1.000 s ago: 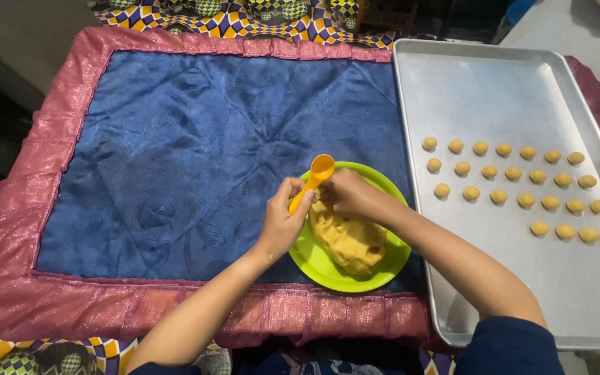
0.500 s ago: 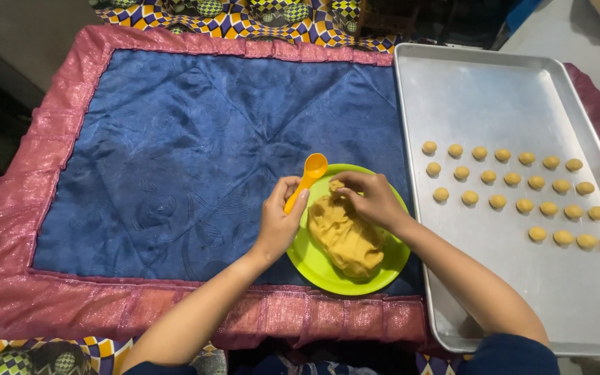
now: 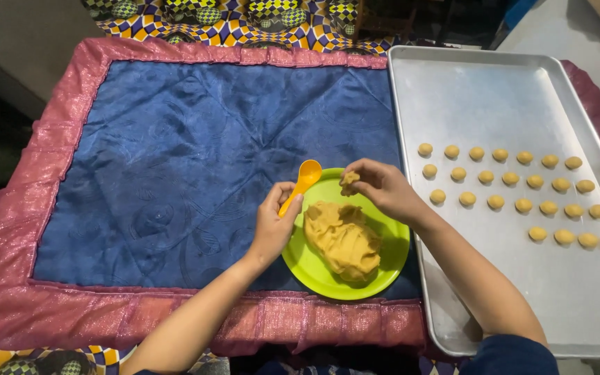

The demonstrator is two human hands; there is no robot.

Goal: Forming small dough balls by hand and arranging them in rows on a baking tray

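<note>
A lump of tan dough (image 3: 344, 239) lies on a round green plate (image 3: 312, 267) at the near edge of a blue quilted mat. My left hand (image 3: 273, 223) grips the handle of a small orange spoon (image 3: 304, 178), whose bowl points up and away from the plate. Over the plate's far rim my right hand (image 3: 383, 189) pinches a small piece of dough (image 3: 348, 180) in its fingertips. Just right of the plate is a metal baking tray (image 3: 487, 90) with several small dough balls (image 3: 507, 179) in rows.
The blue mat (image 3: 196, 153) has a shiny pink border (image 3: 43, 305) and lies over a checked, colourful cloth (image 3: 244, 17). The tray's left rim runs close beside the plate. Dark floor shows at the far left.
My right hand has lifted off the dough lump with a small piece and moved to the plate's far rim. The left hand and spoon have barely moved.
</note>
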